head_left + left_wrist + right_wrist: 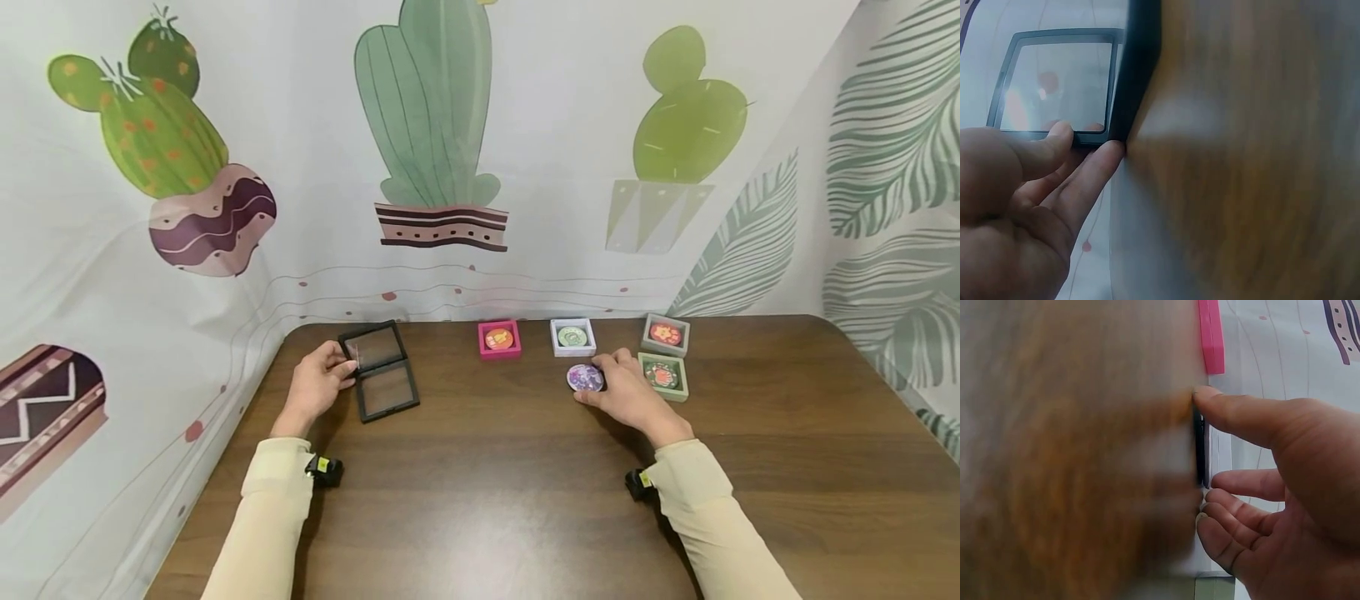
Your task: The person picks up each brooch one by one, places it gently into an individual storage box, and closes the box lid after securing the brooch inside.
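Note:
A black hinged display case with clear panes (387,390) lies unfolded at the table's far left. My left hand (317,379) pinches the frame of its raised panel, the thumb (1060,134) on the near face and fingers behind and below; the panel stands tilted up from the other half in the left wrist view (1054,84). My right hand (628,390) holds a round purple patterned badge (585,378) by its edges, thumb on one side and fingers on the other. The badge is low at the tabletop, seen edge-on in the right wrist view (1200,450).
Along the back edge stand a pink square box (499,340) and a white one (573,337), each with a round badge inside. Right of my right hand are a grey box (667,334) and a pale green box (677,392), also holding badges. A printed curtain (555,283) hangs behind the wooden table (480,483).

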Available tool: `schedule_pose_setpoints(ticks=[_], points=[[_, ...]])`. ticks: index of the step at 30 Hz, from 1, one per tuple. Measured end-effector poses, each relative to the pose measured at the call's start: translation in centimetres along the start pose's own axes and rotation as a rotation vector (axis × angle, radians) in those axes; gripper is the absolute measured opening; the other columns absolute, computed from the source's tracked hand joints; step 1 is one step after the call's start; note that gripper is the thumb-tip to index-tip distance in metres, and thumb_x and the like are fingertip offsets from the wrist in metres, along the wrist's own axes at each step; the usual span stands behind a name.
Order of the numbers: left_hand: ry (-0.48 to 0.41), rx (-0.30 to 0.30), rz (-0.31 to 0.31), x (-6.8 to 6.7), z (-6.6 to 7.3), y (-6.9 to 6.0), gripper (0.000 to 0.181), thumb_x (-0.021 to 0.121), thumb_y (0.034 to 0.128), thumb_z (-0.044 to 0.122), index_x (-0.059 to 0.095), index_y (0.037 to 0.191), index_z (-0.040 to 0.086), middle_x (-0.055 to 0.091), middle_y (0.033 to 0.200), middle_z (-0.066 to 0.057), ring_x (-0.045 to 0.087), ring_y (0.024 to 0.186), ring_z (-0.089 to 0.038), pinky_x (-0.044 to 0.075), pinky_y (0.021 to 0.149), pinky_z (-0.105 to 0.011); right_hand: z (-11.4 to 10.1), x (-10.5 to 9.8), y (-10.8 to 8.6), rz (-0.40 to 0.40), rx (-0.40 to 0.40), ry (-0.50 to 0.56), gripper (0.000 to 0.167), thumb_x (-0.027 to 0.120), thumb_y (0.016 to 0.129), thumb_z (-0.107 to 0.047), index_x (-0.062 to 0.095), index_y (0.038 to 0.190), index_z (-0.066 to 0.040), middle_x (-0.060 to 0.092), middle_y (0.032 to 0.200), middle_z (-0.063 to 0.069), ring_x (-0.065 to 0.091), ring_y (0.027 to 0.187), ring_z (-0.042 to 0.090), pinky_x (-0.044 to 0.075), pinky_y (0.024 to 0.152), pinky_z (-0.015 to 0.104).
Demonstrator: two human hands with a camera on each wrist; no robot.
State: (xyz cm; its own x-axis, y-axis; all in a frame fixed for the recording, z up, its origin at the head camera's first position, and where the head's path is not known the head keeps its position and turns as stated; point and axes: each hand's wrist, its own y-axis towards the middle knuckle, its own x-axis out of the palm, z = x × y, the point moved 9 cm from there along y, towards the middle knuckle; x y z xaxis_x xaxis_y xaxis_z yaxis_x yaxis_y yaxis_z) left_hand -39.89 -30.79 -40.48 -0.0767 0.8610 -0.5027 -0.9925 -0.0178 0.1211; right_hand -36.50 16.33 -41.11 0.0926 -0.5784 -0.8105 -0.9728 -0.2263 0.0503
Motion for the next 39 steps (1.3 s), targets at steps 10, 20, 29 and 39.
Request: schedule_pose_setpoints(ticks=[10,20,29,39], points=[[-0.017,0.006,-0.037,2.1,1.7,-1.1,0.014,0.060,0.1057,-0.004,0.060,0.119,-0.009,0.070,0.121,-0.033,0.069,0.115,-0.045,0.062,0.087,-0.039,0.4,-0.1,0.3,0.006,0.039,0.013,0.066,0.084,0.093,-0.025,0.055,0.136,0.016,0.048,0.122,0.030,0.051,0.113,0.044,0.048,0.097,0.058],[-0.037,0.027,-0.067,4.2,3.0,-2.1,0.012,0.061,0.1050,-0.005,0.061,0.117,-0.009,0.071,0.117,-0.030,0.071,0.112,-0.043,0.063,0.086,-0.040,0.7,-0.2,0.4,0.021,0.049,0.012,0.058,0.085,0.092,-0.025,0.060,0.129,0.013,0.049,0.120,0.028,0.051,0.110,0.042,0.049,0.095,0.057],[-0.045,0.013,-0.090,6.5,4.0,-3.0,0.011,0.061,0.1049,-0.005,0.063,0.116,-0.007,0.073,0.115,-0.027,0.072,0.109,-0.042,0.063,0.086,-0.039,0.6,-0.2,0.6,0.006,0.072,0.005,0.056,0.085,0.090,-0.027,0.061,0.123,0.009,0.049,0.117,0.025,0.052,0.107,0.040,0.050,0.092,0.055],[-0.080,-0.009,-0.089,7.7,4.6,-4.0,0.011,0.062,0.1046,-0.005,0.063,0.115,-0.008,0.073,0.116,-0.028,0.071,0.112,-0.042,0.063,0.088,-0.041,0.7,0.1,0.7,-0.011,0.116,0.026,0.059,0.086,0.086,-0.029,0.059,0.124,0.008,0.048,0.121,0.025,0.051,0.111,0.041,0.051,0.092,0.054]])
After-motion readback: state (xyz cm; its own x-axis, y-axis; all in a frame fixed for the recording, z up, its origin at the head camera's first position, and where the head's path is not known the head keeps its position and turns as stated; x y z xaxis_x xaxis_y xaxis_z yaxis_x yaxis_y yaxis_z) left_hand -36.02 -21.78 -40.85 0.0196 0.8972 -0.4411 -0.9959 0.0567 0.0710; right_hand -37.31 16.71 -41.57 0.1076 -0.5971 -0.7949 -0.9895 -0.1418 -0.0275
